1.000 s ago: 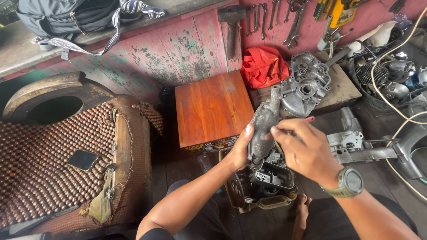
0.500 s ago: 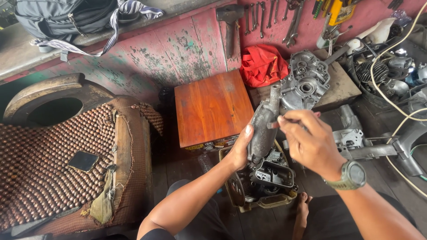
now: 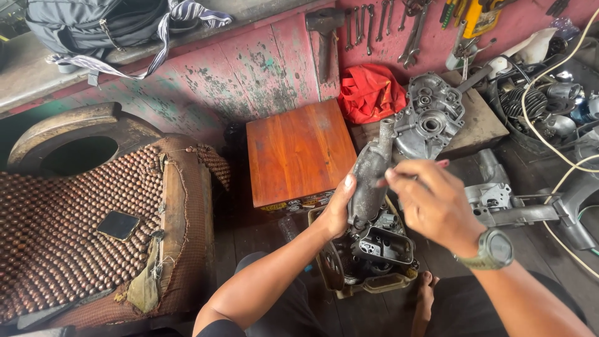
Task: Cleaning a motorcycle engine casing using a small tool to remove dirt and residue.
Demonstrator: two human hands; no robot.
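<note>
Hands meet over a grimy grey engine part, a long rounded casting with a tube-like neck (image 3: pixel 369 175), held upright above a dismantled engine block (image 3: pixel 374 256) that sits in a shallow tray on the floor. The left hand (image 3: pixel 340 209) wraps the casting's lower side, thumb pressed against it. The right hand (image 3: pixel 430 200), with a grey wristwatch (image 3: pixel 493 248) on its wrist, is curled at the casting's upper side with fingertips pinched together; whether something small sits between them I cannot tell.

By my judgement the work is mid-way: the casting is off the block and in the hands, the block lies open, and other pieces lie loose around.

Counted: one casting in hand, one engine block, one silver crankcase cover (image 3: pixel 430 118) on a board, one wooden stool (image 3: pixel 299 150), one red cloth (image 3: pixel 368 93), one dark phone (image 3: pixel 117 224) on the beaded seat mat (image 3: pixel 56 249), one grey backpack (image 3: pixel 93 25), and several wrenches (image 3: pixel 368 25) hanging on the red wall.
</note>
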